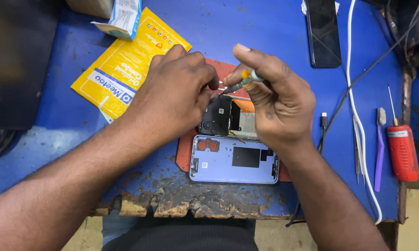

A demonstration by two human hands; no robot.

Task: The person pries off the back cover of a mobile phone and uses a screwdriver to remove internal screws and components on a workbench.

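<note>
— How far along is the phone?
— The lilac back cover (232,160) lies off on the tabletop (265,28); the opened phone (225,116) remains under the hands.
— The grip?
— The right hand (277,100) pinches a screwdriver (239,84); the left hand (177,93) presses the phone, fingers curled.

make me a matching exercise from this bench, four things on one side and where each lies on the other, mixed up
Things:
1. back cover
2. yellow pouch
3. red screwdriver
4. dark phone

Places:
A. far right, beside the purple toothbrush
B. top of the bench, left of the white cable
C. near edge, on the red mat, below both hands
D. left of the left hand, under a small box

Pairs: 1-C, 2-D, 3-A, 4-B
</note>
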